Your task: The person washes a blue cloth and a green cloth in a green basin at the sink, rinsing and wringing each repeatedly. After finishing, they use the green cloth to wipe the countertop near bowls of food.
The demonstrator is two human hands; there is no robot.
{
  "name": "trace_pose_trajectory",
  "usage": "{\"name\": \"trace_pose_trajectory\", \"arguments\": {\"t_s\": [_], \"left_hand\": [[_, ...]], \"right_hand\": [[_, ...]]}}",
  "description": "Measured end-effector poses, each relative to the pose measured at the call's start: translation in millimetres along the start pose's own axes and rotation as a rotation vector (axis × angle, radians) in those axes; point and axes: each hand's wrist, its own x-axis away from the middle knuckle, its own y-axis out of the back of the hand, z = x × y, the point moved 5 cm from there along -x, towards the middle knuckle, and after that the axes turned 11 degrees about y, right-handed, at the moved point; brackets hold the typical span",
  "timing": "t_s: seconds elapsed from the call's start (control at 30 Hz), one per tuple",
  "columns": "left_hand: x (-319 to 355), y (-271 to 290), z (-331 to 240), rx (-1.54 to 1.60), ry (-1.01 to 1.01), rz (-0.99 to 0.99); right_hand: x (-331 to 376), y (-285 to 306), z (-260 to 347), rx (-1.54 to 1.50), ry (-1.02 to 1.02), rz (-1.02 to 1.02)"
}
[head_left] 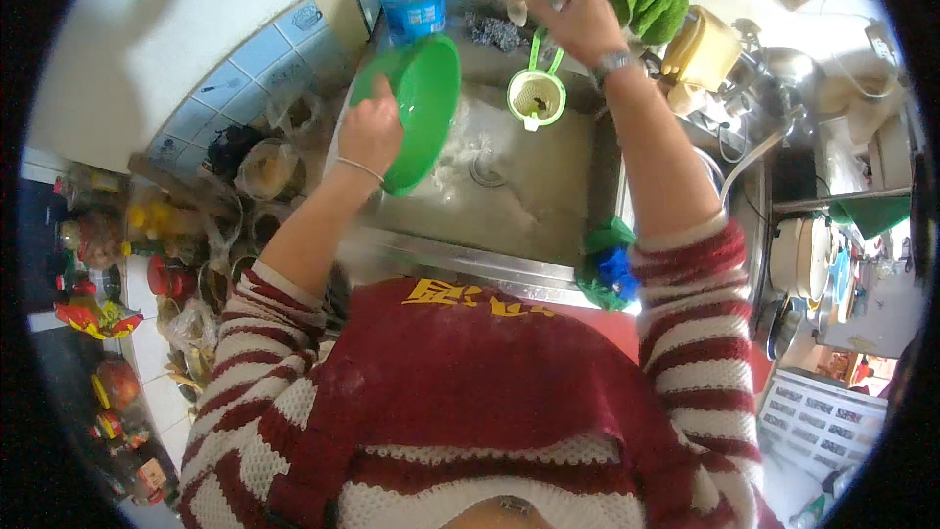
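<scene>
The green basin (423,103) sits tipped on edge over the steel sink (548,206), upper middle of the frame, pinched at its rim by the left hand (370,132). The right hand (580,20) reaches up to the tap area at the top, fingers closed on something I cannot make out. With only one hand on a wet rim, the basin could slip and knock the small green strainer (537,96) hanging just beside it, or slosh water onto the sink's front edge.

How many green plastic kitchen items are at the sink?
2: a green bowl held tilted over the sink by the left hand, and a small green strainer further right. Others may be hidden.
</scene>
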Motion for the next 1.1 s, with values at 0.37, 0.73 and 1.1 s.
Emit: {"name": "trace_pose_trajectory", "arguments": {"t_s": [0.37, 0.73, 1.1], "left_hand": [[-9.4, -65.1, 33.0, 0.51, 0.247, 0.128], [-2.8, -207.9, 58.3, 1.337, 0.831, 0.704], [19.9, -213.5, 75.4, 1.383, 1.069, 0.6]], "right_hand": [[-54.9, -17.7, 0.9, 0.082, -0.013, 0.036], [-65.4, -4.6, -20.3, -0.087, 0.074, 0.217], [-71.9, -12.6, -24.3, 0.007, 0.142, 0.134]]}}
